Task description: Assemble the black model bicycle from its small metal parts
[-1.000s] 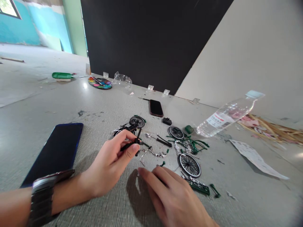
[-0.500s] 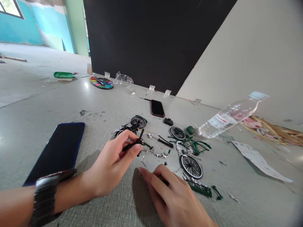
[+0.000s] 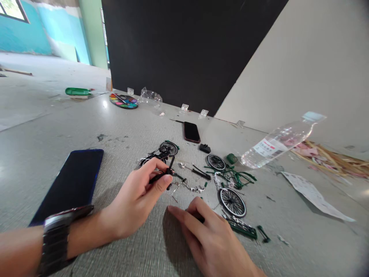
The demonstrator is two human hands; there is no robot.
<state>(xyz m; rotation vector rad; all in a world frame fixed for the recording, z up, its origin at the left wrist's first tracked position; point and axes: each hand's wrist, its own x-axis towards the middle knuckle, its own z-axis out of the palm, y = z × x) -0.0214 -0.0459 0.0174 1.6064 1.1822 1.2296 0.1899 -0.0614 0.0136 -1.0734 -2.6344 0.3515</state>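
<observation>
My left hand (image 3: 144, 194) pinches a slim black model bicycle part (image 3: 170, 166) between thumb and fingers, just above the table; its palm side hides some of it. To the right, my right hand (image 3: 206, 234) rests low on the table with its fingers bent together. Whatever lies under those fingers is hidden. Beyond my left hand lies a black toy bicycle assembly (image 3: 157, 154) with spoked wheels. Small silver parts (image 3: 196, 189) are scattered between the hands and a green toy bicycle frame (image 3: 238, 179). Two loose-looking spoked wheels, the nearer wheel (image 3: 233, 202) and farther wheel (image 3: 216, 162), lie beside that frame.
A large phone (image 3: 69, 184) lies at left, a smaller phone (image 3: 191, 132) farther back. A clear bottle (image 3: 281, 142) leans at right, near a paper sheet (image 3: 314, 196). Green parts (image 3: 243, 229) lie right of my right hand. A paint palette (image 3: 123, 100) sits by the black panel (image 3: 184, 50).
The fingers of my right hand have shifted slightly and now cover a small green piece seen before. My left hand stays almost still, with the same black part pinched.
</observation>
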